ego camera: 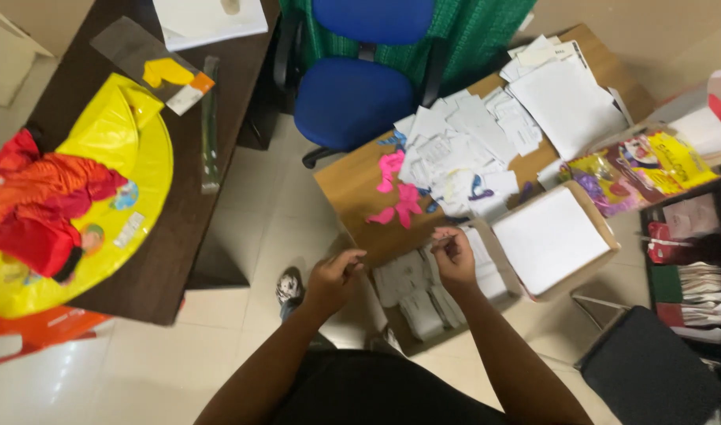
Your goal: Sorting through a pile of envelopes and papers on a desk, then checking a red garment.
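Observation:
My left hand and my right hand are held apart in front of me, each with fingers pinched together. A thin, pale strand or stretched piece seems to run between them, too small to name. Below the hands lies a cardboard box with several white paper slips in it. Just beyond, on the slanted wooden table, lie pink uninflated balloons and a heap of white paper cards.
A blue office chair stands behind the table. A dark desk at left carries a yellow foil balloon and red-orange cloth. An open box with white sheets, colourful balloon packets and a dark stool are at right.

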